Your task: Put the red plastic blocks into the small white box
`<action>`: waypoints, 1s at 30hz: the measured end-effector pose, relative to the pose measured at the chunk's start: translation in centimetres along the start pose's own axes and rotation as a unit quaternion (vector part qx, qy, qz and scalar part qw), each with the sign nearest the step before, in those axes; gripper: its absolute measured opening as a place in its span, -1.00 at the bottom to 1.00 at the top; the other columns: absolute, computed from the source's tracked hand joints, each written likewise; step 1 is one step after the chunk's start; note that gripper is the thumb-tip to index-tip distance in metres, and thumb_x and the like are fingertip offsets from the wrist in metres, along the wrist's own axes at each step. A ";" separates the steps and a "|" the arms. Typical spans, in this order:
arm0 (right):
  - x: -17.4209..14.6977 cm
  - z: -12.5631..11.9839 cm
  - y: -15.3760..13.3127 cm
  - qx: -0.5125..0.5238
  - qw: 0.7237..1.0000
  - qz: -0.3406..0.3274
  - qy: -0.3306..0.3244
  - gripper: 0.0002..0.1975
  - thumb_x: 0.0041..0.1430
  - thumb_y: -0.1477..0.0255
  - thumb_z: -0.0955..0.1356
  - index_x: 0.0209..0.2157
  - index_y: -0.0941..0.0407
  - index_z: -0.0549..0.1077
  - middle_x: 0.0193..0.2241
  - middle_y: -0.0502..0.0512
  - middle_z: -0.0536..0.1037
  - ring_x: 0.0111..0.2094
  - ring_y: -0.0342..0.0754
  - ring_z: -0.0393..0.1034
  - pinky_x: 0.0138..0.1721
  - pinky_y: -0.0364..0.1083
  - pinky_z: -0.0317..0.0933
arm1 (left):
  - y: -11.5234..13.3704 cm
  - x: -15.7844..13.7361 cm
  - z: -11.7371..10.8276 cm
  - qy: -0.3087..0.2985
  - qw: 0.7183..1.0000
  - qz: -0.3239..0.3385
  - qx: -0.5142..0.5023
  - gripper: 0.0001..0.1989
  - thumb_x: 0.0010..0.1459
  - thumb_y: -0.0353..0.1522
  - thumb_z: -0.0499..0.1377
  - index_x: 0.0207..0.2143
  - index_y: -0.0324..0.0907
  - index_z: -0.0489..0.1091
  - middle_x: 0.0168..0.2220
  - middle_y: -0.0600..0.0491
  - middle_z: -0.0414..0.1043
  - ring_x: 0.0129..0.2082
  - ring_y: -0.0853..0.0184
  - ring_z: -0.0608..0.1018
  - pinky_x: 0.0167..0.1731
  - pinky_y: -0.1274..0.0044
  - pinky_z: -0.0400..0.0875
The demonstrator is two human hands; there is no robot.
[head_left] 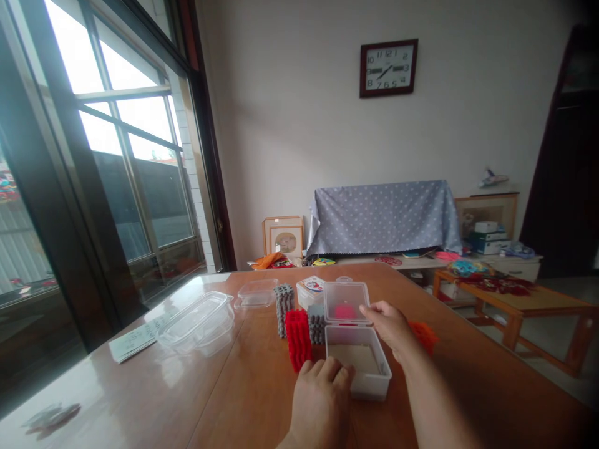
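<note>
Right hand (389, 327) pinches raised lid (345, 293) of clear plastic box (372, 386) on wooden table (243, 399), right of red wavy block (298, 342). Left hand (321, 396) curled at box's near-left corner; fingertips hidden, grip can't be told. Orange piece (427, 335) part-hidden behind right forearm (428, 393).

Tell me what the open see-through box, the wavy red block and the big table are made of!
Open see-through box: likely plastic, smooth and cloudy; red shows hazily through its lid.
Wavy red block: perhaps plastic, with molded-looking ridges; rubber is possible.
Big table: probably varnished wood, glossy brown, with bright reflections.
</note>
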State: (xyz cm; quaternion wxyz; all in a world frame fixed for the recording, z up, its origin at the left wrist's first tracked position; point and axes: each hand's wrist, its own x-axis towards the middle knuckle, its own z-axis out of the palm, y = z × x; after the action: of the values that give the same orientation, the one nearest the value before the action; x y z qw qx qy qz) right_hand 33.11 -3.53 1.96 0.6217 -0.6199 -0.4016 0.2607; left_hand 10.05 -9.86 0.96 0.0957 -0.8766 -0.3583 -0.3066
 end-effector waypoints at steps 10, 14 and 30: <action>-0.1 0.6 0.5 -0.034 0.999 0.003 -0.005 -0.70 -0.05 0.14 0.45 -0.58 0.07 0.43 -0.68 -0.10 0.42 -0.55 -0.06 0.33 -0.50 -0.14 0.15 | -0.1 -0.2 0.4 0.028 1.000 -0.011 -0.004 -0.69 0.19 -0.47 0.27 -0.05 0.05 0.52 -0.29 0.12 0.56 -0.36 0.29 0.57 -0.32 0.42 0.34; -0.2 0.8 0.4 -0.042 0.999 0.001 -0.003 -0.69 -0.03 0.12 0.43 -0.59 0.05 0.41 -0.69 -0.08 0.43 -0.52 -0.01 0.40 -0.49 -0.14 0.17 | -0.3 -0.3 0.2 0.028 0.999 0.002 -0.033 -0.64 0.25 -0.48 0.19 0.05 0.03 0.49 -0.20 0.07 0.59 -0.33 0.29 0.60 -0.30 0.46 0.43; -0.1 1.0 0.9 -0.055 0.998 -0.013 0.008 -0.62 0.08 0.05 0.39 -0.59 0.03 0.38 -0.68 -0.04 0.41 -0.50 0.02 0.42 -0.48 -0.12 0.17 | -5.4 0.3 -2.2 0.268 0.824 -0.293 -0.404 -0.71 0.30 -0.20 0.20 -0.03 -0.17 0.42 -0.25 0.02 0.50 -0.36 0.34 0.54 -0.38 0.55 0.44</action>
State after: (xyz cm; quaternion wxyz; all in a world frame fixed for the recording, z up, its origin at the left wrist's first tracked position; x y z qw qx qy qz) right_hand 32.36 -2.98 0.98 0.5930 -0.6499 -0.4183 0.2258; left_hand 5.48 -6.60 2.61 -0.2694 -0.5735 -0.4028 -0.6606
